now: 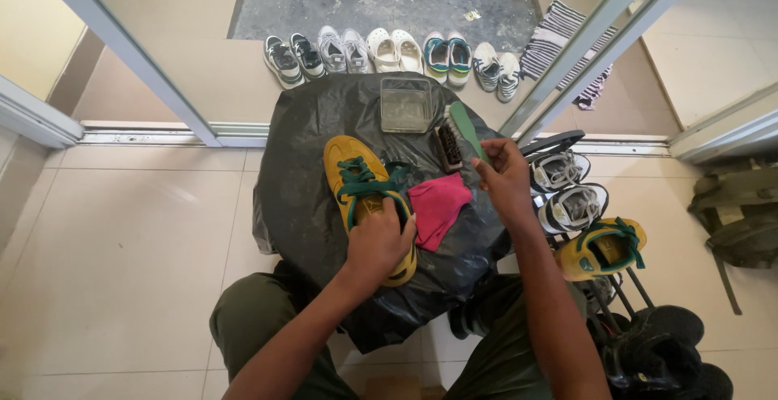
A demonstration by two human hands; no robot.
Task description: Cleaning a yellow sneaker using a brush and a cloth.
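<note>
Floor: pale square tiles; a sliding-door track runs across at 12 o'clock of the work area; grey concrete lies beyond the door frames.
Work surface: black plastic sheet spread over the person's lap and the floor, crumpled at its edges.
Far row: five pairs of shoes lined toe-out beyond the track at 12 o'clock; a striped cloth lies at 1 o'clock of the sheet.
Container: clear square plastic tub at the sheet's 12 o'clock edge.
Yellow shoe: yellow shoe with green laces, sole down at the sheet's centre, toe toward 11 o'clock.
Pink cloth: pink cloth lying flat at 3 o'clock of the yellow shoe, touching it.
Left hand: left hand palm down over the heel end of the yellow shoe; fingers curled closed around the heel collar, pinning it.
Right hand: right hand raised at 3 o'clock of the sheet; fingers wrapped closed on the green handle of a brush, bristles facing 9 o'clock, clear of the shoe.
Rack: shoe rack at 4 o'clock carrying white sneakers, the matching yellow shoe and dark shoes below.
</note>
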